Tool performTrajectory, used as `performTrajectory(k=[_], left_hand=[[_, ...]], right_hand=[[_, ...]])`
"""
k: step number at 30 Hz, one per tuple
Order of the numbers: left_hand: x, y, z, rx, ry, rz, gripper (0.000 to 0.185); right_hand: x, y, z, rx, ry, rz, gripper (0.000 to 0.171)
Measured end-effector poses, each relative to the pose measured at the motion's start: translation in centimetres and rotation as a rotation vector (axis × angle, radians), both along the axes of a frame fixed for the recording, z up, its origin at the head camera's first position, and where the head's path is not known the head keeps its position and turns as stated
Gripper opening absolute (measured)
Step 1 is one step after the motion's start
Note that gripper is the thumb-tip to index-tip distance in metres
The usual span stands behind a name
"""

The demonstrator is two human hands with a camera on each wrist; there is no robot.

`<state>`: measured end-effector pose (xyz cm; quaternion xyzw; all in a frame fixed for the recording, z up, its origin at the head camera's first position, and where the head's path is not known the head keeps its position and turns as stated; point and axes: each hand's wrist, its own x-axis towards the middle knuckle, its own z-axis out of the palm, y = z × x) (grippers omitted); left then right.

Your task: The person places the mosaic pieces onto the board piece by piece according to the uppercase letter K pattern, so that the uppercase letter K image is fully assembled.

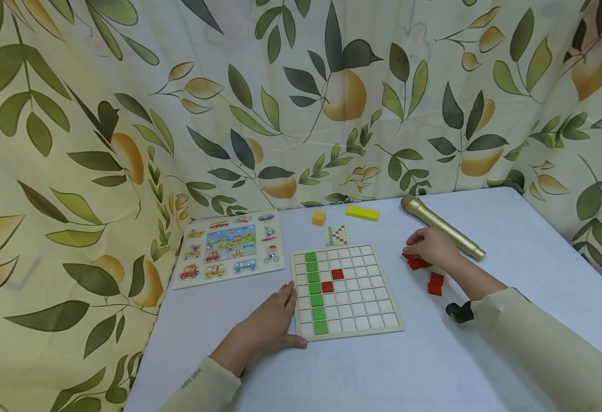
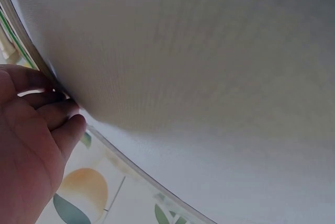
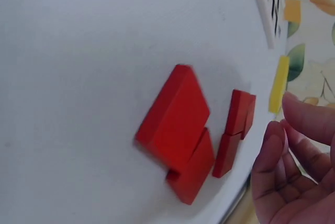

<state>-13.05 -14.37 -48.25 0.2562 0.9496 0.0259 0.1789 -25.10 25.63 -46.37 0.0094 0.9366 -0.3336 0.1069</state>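
Observation:
A wooden grid board (image 1: 349, 333) lies on the table, with a column of green tiles (image 1: 316, 288) and two red tiles (image 1: 337, 274) set in its squares. My left hand (image 1: 270, 320) rests at the board's left edge, its fingers along the side and thumb by the near left corner. In the left wrist view its fingertips touch the board's edge (image 2: 32, 51). On the right, my right hand (image 1: 432, 247) hovers over loose red tiles (image 1: 418, 264), thumb and fingertips bent toward each other. The right wrist view shows nothing between them. Two more red tiles (image 1: 435, 289) lie nearer me.
A small pattern card (image 1: 337, 234) lies just behind the board. Further back are an orange-yellow cube (image 1: 319, 218) and a yellow bar (image 1: 362, 213). A vehicle picture puzzle (image 1: 280, 252) lies left, a gold microphone (image 1: 450, 232) right. Patterned curtain (image 1: 301, 103) surrounds the table's back and left.

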Motion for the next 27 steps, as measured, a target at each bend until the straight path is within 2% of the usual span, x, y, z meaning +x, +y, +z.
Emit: performTrajectory(k=[6, 13, 21, 27], left_hand=[[0.0, 0.0, -0.2, -0.002, -0.003, 0.003, 0.119], [-0.1, -0.1, -0.3, 0.002, -0.001, 0.005, 0.119], [0.0, 0.0, -0.1, 0.006, 0.003, 0.0, 0.119], [0.0, -0.1, -0.3, 0.0, 0.006, -0.007, 0.119]], right_hand=[[0.3, 0.5, -0.4, 0.036, 0.013, 0.003, 0.033], [0.1, 0.5, -1.1, 0.096, 0.053, 0.063, 0.034], [0.1, -0.2, -0.9, 0.076, 0.069, 0.079, 0.024], [0.0, -1.1, -0.4, 0.01, 0.024, 0.054, 0.02]])
